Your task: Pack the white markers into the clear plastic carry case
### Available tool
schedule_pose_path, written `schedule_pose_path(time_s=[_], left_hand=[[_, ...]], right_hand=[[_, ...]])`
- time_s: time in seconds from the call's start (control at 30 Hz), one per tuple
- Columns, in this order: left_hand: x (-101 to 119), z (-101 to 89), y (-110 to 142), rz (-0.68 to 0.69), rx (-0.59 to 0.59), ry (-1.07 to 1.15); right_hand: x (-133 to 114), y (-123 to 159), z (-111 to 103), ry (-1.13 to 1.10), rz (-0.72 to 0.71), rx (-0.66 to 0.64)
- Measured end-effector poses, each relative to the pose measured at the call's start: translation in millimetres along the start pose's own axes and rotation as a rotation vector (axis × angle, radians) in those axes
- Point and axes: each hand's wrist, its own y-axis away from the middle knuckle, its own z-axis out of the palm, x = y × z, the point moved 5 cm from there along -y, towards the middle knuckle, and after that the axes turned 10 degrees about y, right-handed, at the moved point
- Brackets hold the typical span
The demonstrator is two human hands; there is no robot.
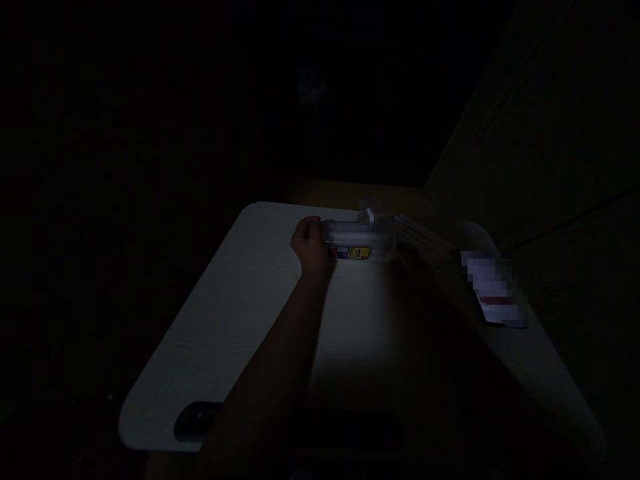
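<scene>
lying crosswise near the far edge of the worktop (pixel 220 300): labelled clear plastic case (pixel 356 239), long axis left to right. left hand (pixel 309 245) clamped on its left end; right hand (pixel 409 263) near right end, shadowed, can't tell grip.

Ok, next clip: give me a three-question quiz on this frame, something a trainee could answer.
1. True or false: the left hand is touching the clear container.
2. Where does the pixelated item lie, as seen in the picture?
A) left of the container
B) right of the container
C) on top of the container
3. Fill in the colour: the right-hand part of the container's label is mostly ____.

Key: 1 true; 2 B; 3 yellow
</scene>
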Motion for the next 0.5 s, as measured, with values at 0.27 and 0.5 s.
schedule_pose_path(time_s=[0.27,0.5], left_hand=[[-3.8,0.2,-1.4,0.011,-0.011,0.017],[2.3,2.2,0.8,0.004,-0.028,0.003]], right_hand=[[1.5,-5.6,-1.0,-0.044,0.014,-0.054],[-2.8,-7.6,1.7,-0.069,-0.019,-0.030]])
